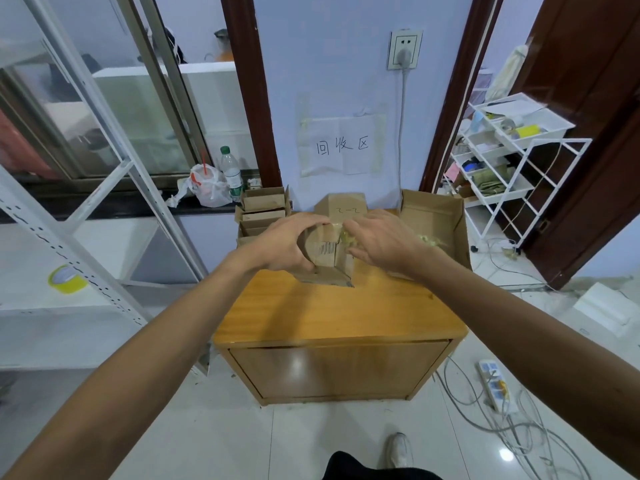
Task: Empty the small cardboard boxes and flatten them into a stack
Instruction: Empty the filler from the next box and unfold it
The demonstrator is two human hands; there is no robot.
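You seem early in the task: your left hand [280,245] grips the small box [329,256] on the wooden cabinet [329,310], your right hand [381,240] pinches its taped top, and the other boxes [263,209] behind are not yet flattened.

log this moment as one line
stage: opening small box | left hand: grips box | right hand: pinches tape on it | surface: wooden cabinet | nearby: large open box

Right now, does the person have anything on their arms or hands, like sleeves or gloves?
No. Both arms, the left arm and the right arm, are bare all the way to the picture's edge: no sleeves. The left hand and right hand have no gloves, and no watch, bracelet or ring shows.
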